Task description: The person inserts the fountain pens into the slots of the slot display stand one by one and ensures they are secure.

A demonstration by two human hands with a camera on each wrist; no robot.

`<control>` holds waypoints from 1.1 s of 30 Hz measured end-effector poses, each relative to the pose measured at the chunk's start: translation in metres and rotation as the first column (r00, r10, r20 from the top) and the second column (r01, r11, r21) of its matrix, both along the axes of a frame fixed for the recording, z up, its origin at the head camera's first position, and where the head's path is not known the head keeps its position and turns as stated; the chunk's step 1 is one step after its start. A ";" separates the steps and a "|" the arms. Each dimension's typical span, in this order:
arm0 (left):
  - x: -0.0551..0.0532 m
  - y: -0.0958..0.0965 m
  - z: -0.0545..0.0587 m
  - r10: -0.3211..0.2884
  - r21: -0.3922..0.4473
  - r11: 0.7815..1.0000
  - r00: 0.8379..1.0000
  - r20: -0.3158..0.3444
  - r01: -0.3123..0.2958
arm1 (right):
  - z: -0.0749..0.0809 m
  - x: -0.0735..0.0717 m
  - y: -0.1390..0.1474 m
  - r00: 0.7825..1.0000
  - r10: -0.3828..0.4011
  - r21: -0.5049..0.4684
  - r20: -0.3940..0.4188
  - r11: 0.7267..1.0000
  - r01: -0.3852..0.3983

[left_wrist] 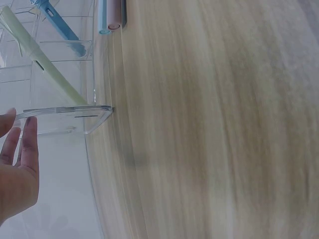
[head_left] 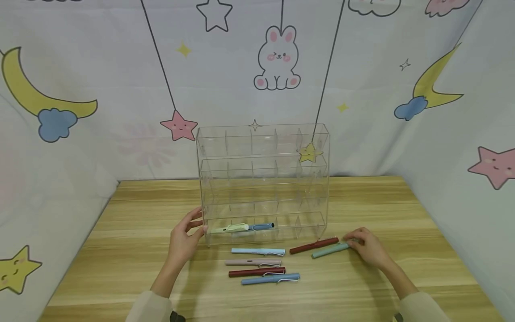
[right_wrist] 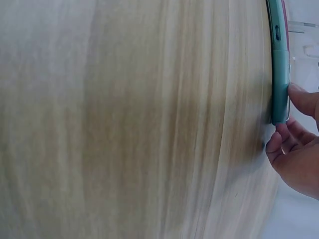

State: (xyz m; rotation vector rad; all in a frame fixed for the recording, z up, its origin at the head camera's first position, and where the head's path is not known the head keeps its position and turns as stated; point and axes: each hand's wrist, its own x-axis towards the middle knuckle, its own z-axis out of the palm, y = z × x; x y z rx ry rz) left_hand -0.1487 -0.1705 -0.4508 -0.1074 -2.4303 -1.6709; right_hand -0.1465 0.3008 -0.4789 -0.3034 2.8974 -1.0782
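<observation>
A clear acrylic rack (head_left: 263,182) with several tiers of compartments stands upright at the middle of the table. My left hand (head_left: 185,239) holds its left side panel near the bottom, thumb towards the front. In the lowest tier lie a pale green pen (head_left: 225,229) and a blue pen (head_left: 263,226), both also in the left wrist view. To the right, my right hand (head_left: 368,248) pinches the capped end of a sage-green pen (head_left: 331,250), which lies low over the table. Just behind that pen is a dark red pen (head_left: 314,245).
In front of the rack lie a light blue pen (head_left: 257,251), a dusty pink pen (head_left: 245,262), a second dark red pen (head_left: 253,272) and a mid-blue pen (head_left: 269,279), roughly parallel. A printed white cloth (head_left: 225,89) hangs behind the wooden table (head_left: 141,223) and at its sides.
</observation>
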 end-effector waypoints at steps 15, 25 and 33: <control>0.000 0.000 0.001 0.006 -0.003 1.000 1.000 0.004 -0.006 | -0.005 0.006 0.005 0.997 0.073 -0.017 -0.013 0.997 -0.073; 0.000 -0.001 0.001 -0.003 0.002 1.000 1.000 0.003 0.003 | -0.008 0.008 0.009 0.992 0.119 -0.024 -0.033 0.992 -0.120; 0.000 -0.001 0.000 0.009 0.000 1.000 1.000 0.006 -0.009 | -0.012 0.011 0.010 0.984 0.143 -0.001 -0.104 0.990 -0.144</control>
